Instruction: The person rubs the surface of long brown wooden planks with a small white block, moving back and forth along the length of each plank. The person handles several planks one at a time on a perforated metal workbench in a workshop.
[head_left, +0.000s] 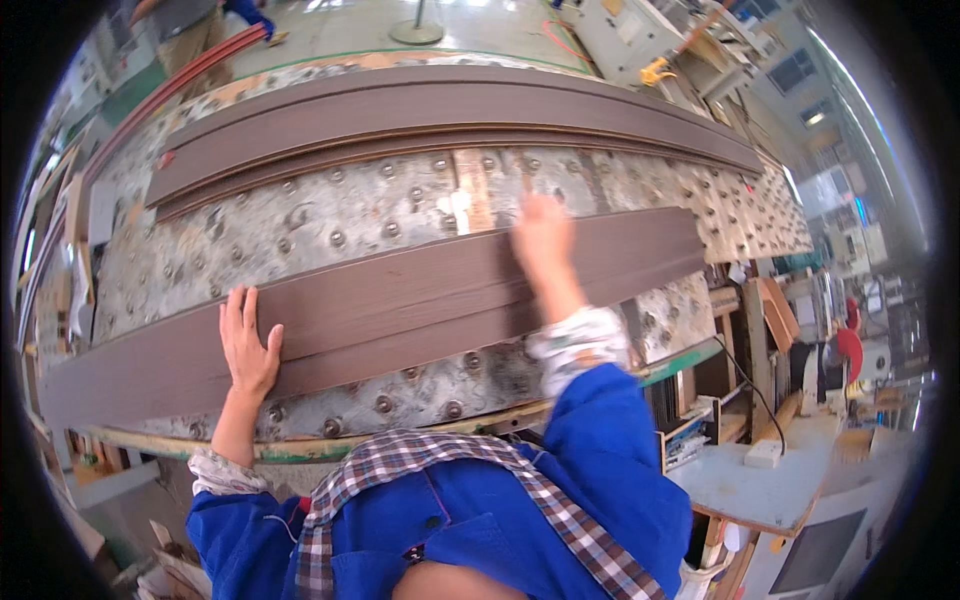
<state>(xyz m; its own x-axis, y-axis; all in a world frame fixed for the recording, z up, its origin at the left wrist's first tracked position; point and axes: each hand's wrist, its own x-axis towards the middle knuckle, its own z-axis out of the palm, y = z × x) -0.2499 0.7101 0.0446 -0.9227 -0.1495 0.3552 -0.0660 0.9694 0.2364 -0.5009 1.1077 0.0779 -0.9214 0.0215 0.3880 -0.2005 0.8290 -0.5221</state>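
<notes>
A long brown board with a lengthwise groove lies across the metal table in front of me. My left hand rests flat on it, left of its middle, fingers stretched out and thumb apart. Over the right part of the board is my right hand, closed like a fist and blurred by motion. Whatever it may hold is hidden. Farther back, several similar brown boards lie together along the table's far side.
Round studs cover the metal tabletop. At the right stand a light blue work surface with a white block and a black cable. A yellow tool is beyond the table's far right. Another person's leg shows at the upper left.
</notes>
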